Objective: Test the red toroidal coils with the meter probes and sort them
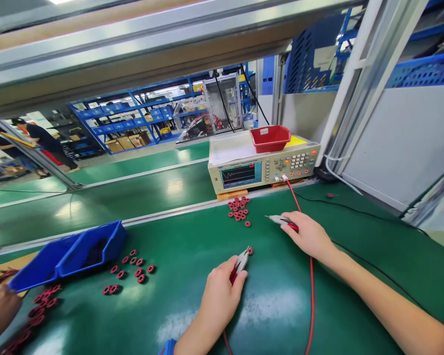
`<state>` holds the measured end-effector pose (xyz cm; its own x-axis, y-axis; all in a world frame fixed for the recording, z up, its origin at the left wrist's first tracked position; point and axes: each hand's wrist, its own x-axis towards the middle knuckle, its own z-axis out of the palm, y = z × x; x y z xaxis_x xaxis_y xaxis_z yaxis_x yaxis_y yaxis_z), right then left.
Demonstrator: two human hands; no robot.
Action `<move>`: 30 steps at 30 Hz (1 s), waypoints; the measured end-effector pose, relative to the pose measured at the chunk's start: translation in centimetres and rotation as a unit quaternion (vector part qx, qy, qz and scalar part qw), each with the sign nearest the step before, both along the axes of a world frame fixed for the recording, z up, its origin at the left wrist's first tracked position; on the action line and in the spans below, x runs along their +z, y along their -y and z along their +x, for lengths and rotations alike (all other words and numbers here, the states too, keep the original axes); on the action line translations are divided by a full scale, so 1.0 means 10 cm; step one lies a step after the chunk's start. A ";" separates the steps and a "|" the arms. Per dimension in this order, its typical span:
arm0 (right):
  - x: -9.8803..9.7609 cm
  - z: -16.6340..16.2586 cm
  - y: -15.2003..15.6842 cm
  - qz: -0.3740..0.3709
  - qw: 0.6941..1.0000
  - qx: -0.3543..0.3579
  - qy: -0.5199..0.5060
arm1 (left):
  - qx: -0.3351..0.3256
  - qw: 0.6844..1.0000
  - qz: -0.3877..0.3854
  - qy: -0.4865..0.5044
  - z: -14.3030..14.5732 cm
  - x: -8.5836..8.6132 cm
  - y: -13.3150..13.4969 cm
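My left hand (222, 288) is closed on a test clip (241, 262) with a red grip. The clip's jaws touch a small red-wound toroidal coil (249, 250) on the green mat. Farther right, my right hand (309, 234) grips a second test clip (283, 220), its pointed tip aimed left over bare mat. A red test lead (312, 296) runs from the tester's front down past my right wrist. Just beyond the clips lies a cluster of coils (239, 209), with a single coil (247, 224) at its near edge.
A bench tester (240, 175) with a waveform screen stands at the back, a red tray (270, 139) on top. Blue bins (113, 246) and scattered coils (138, 272) are to the left. Another person's hand (0, 313) is at the far left. A black cable (366, 212) crosses the right side.
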<state>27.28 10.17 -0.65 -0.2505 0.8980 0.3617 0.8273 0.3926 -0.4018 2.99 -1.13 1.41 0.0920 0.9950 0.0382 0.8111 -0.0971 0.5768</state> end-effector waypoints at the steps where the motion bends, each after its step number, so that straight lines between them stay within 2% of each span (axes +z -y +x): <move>1: 0.01 0.00 0.01 0.000 1.000 0.003 -0.001 | 0.000 1.000 0.001 -0.004 0.00 0.00 -0.01; 7: 0.08 -0.04 0.06 0.012 0.999 0.033 -0.033 | -0.003 1.000 0.012 -0.028 0.02 0.00 -0.02; 14: 0.21 -0.17 0.22 -0.007 0.988 0.134 -0.074 | -0.004 0.999 0.017 -0.028 0.03 0.01 -0.01; 18: 0.31 -0.27 0.33 -0.022 0.988 0.151 -0.033 | -0.005 1.000 0.017 -0.025 0.03 0.02 -0.01; 24: 0.40 -0.41 0.42 0.023 0.985 0.166 0.040 | -0.005 1.000 0.015 -0.013 0.04 0.02 -0.03; 30: 0.43 -0.47 0.46 0.026 0.979 0.171 0.108 | -0.007 1.000 0.014 -0.011 0.04 0.02 0.00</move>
<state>22.56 5.57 3.67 -0.6092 0.7300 0.3099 0.7068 0.6770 -0.2052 3.38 -1.13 1.64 0.1062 0.9924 0.0630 0.8225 -0.1232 0.5552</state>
